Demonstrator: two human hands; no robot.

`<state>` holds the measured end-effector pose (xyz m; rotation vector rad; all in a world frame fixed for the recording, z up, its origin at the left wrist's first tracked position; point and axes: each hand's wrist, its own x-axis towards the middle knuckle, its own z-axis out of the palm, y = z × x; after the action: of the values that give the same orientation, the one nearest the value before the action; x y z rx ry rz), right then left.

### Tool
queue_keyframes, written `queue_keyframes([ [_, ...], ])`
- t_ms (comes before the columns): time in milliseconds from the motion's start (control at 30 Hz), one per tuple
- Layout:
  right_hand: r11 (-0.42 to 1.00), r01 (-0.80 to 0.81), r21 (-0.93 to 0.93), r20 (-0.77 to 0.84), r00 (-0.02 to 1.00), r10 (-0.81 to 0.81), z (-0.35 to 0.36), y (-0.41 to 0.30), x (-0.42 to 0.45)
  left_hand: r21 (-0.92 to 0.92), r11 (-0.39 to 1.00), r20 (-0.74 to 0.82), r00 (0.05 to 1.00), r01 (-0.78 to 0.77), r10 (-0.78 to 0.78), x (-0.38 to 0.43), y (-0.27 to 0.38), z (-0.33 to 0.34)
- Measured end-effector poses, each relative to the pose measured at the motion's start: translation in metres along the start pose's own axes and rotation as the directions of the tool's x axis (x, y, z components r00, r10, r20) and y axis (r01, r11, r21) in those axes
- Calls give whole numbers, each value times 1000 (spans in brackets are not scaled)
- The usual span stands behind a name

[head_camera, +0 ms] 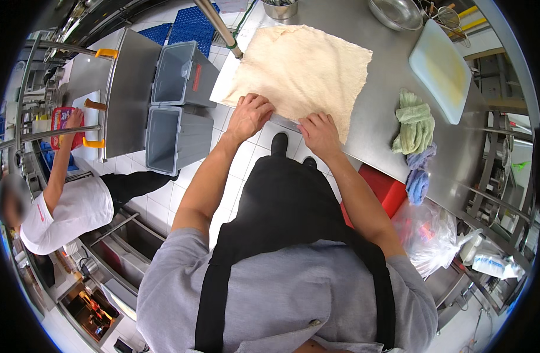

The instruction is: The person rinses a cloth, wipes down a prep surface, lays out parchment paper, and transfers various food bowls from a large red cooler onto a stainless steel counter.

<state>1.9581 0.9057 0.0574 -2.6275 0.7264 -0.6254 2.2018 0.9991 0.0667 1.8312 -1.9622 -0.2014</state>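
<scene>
A cream cloth [305,70] lies spread on the stainless-steel worktable [378,119], slightly rumpled, its near edge reaching the table's front. My left hand [252,114] has its fingers curled at the left part of that near edge. Farther right, my right hand [320,132] pinches the same edge near the corner, thumb toward me. Both thumbs and fingertips are partly hidden by the hands. A white surface [222,86] shows from beneath the cloth on the left.
A white cutting board [442,70], a green cloth [413,123] and a blue cloth [417,176] lie right. A metal bowl [398,13] stands behind. Grey bins [195,137] and a metal post [217,22] are left. A co-worker [71,212] stands at another counter.
</scene>
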Motion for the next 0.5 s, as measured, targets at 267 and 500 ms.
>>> queue_keyframes([
  [267,999,-48,-10,18,999,48,-4,2,0,-108,991,12,996,-84,86,-5,-11,-13],
  [500,990,-125,-72,35,991,127,-21,13,-30,-181,981,16,997,-73,77,-9,-15,-12],
])
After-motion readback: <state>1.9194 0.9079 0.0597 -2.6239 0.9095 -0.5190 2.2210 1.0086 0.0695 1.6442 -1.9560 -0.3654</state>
